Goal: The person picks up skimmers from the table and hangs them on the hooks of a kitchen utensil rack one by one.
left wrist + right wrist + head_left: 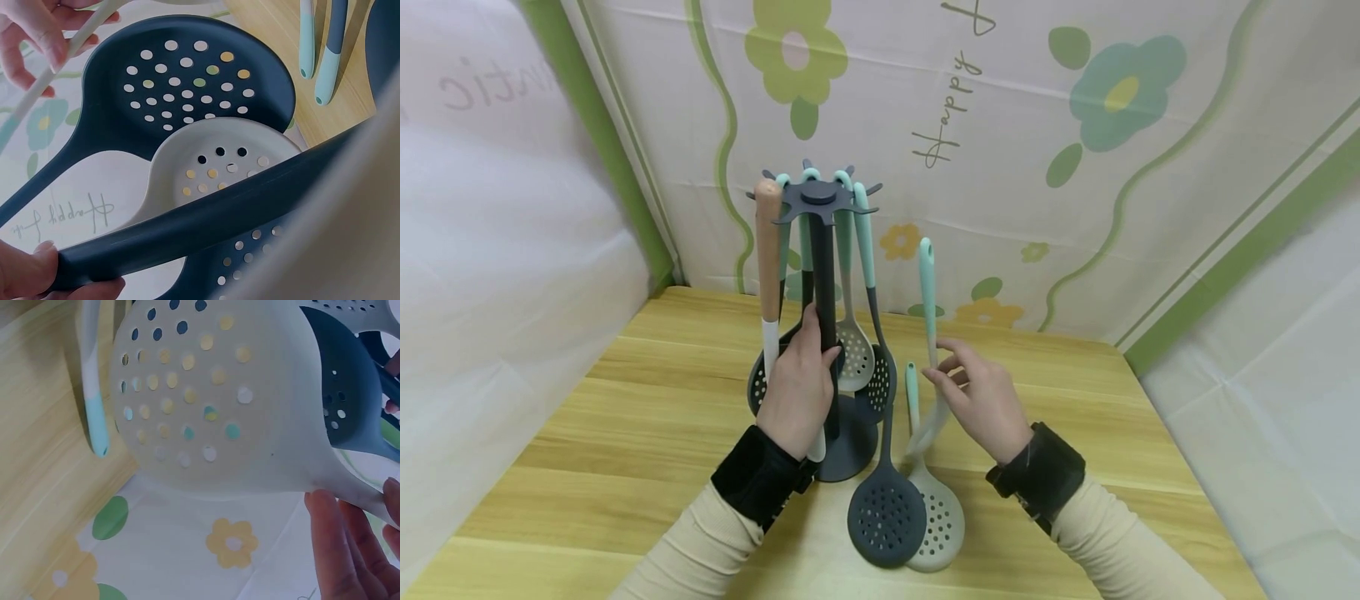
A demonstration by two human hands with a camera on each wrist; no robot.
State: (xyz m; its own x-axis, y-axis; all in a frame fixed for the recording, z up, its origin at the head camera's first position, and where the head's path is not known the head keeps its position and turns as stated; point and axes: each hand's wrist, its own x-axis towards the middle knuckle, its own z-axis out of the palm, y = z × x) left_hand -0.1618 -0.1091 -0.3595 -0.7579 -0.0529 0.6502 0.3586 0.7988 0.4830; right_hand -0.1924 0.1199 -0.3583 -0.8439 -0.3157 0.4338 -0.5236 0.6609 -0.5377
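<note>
My left hand [799,387] grips the dark pole [823,283] of a utensil stand partway up; its fingers also curl round the pole in the left wrist view. To the right, my right hand [985,404] pinches the neck of a light grey skimmer [194,394] with a mint handle [928,283]. The skimmer is upright, handle up, its holed head blurred in the head view. On the stand's hooks hang several mint-handled utensils, among them a dark skimmer [187,75] and a smaller light grey slotted spoon [853,357]. A wooden-handled utensil [767,250] hangs nearest my left hand.
Below the held skimmer, a dark skimmer [886,517] lies on the wooden table [647,450], overlapping a light grey skimmer [943,521]. The stand's round base [846,462] rests left of them. A flower-printed cloth [880,92] hangs behind, with white cloth at both sides.
</note>
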